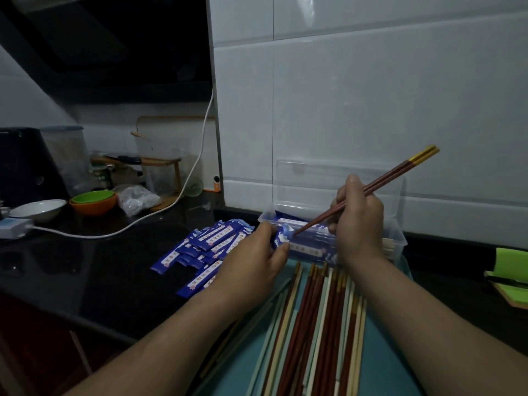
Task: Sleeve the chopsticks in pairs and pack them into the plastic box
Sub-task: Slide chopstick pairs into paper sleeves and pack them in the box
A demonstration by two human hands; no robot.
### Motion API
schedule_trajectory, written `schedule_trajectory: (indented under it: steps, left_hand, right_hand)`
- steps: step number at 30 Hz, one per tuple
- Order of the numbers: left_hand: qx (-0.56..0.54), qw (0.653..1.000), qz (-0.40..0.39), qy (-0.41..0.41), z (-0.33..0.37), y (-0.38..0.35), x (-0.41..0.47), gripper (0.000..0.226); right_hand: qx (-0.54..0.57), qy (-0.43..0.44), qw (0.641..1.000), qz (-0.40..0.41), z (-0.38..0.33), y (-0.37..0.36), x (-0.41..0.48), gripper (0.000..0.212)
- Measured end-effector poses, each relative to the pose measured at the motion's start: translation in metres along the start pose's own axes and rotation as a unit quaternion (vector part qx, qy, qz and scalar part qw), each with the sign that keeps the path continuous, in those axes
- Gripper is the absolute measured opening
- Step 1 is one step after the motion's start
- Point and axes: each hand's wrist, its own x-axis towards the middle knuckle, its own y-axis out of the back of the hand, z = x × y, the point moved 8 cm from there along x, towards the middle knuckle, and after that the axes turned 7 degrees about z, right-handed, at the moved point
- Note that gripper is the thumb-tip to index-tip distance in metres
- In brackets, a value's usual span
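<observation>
My right hand (357, 221) grips a pair of reddish-brown chopsticks (400, 171) with gold tops, slanted with the tips down to the left. The tips sit at the mouth of a blue paper sleeve (281, 237), which my left hand (254, 258) pinches at its open end. Behind both hands stands the clear plastic box (395, 232), its lid raised against the wall, with blue sleeved pairs lying inside. A heap of empty blue sleeves (205, 247) lies left of the box. Several loose chopsticks (320, 318), brown, white and pale green, lie on a teal mat below my hands.
The dark countertop (94, 270) stretches left, with stacked green and orange bowls (93, 201), a white bowl (38, 210), a white cable (171, 201) and a wooden rack at the back. White tiled wall rises behind the box. A green object (511, 267) lies at the right edge.
</observation>
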Motion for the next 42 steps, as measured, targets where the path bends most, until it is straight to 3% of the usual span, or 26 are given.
schedule_trajectory:
  steps: [13, 18, 22, 24, 28, 34, 38, 42]
  left_hand:
    - [-0.047, 0.999, 0.016, -0.015, 0.007, 0.002, -0.003, 0.011]
    - [-0.034, 0.999, 0.023, -0.032, 0.012, 0.000, -0.001, 0.011]
    - [-0.047, 0.998, 0.025, -0.035, 0.018, 0.000, 0.001, 0.032]
    - [-0.042, 0.998, 0.024, -0.033, 0.015, 0.000, 0.000, 0.029]
    - [-0.020, 0.999, 0.015, -0.030, 0.012, -0.002, -0.001, 0.020]
    - [-0.041, 0.999, 0.022, -0.027, 0.013, -0.002, 0.002, 0.014]
    - [-0.027, 0.999, 0.016, -0.023, 0.010, -0.003, 0.001, 0.020]
    - [-0.015, 1.000, 0.010, -0.022, 0.009, -0.006, 0.001, 0.020]
  right_hand:
    - [0.006, -0.020, 0.999, -0.027, 0.009, -0.003, 0.004, 0.043]
    - [-0.062, -0.022, 0.985, -0.160, 0.016, -0.031, -0.011, 0.047]
    - [-0.143, -0.050, 0.943, -0.295, 0.028, -0.051, -0.034, 0.047]
    - [-0.132, -0.059, 0.951, -0.274, 0.026, -0.049, -0.034, 0.050]
    - [-0.063, -0.056, 0.985, -0.150, 0.017, -0.031, -0.015, 0.047]
    - [-0.078, -0.055, 0.967, -0.236, 0.018, -0.045, -0.032, 0.040]
    - [-0.044, -0.019, 0.990, -0.134, 0.011, -0.029, -0.015, 0.028]
    - [-0.003, 0.023, 0.997, -0.073, 0.001, -0.017, -0.003, 0.036]
